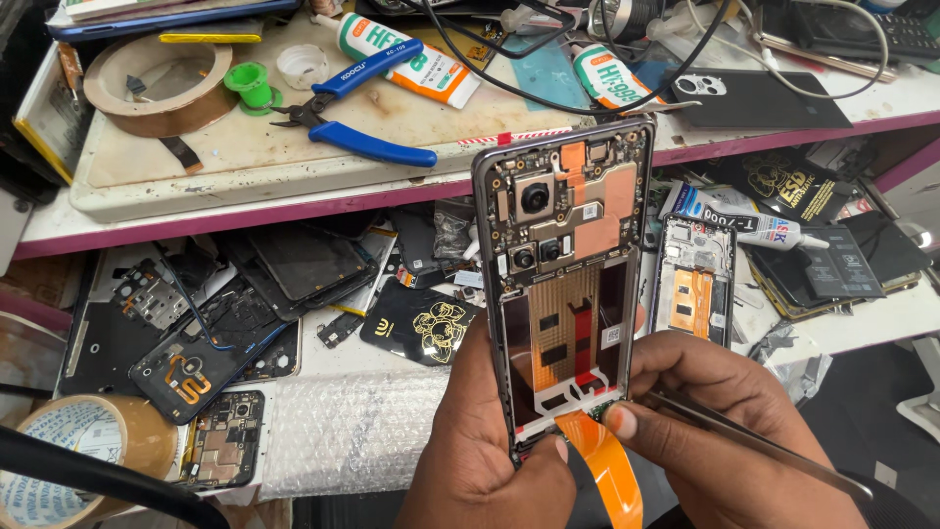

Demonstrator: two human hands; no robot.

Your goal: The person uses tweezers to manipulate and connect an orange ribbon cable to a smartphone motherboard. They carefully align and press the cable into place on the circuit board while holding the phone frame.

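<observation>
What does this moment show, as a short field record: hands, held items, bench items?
Left hand: left hand grips the lower edge of the opened phone, back cover off, held upright.
Right hand: right hand holds metal tweezers at the phone's bottom end.
Loose part: orange flex ribbon hangs from the phone's base.
Upper shelf: blue-handled pliers, glue tubes, tape roll.
Lower bench: stripped phone frames, bubble wrap.

A white table (881, 323) with a magenta edge sits under a raised white shelf (245, 201), also magenta-trimmed; bright, even light falls across both surfaces.
</observation>
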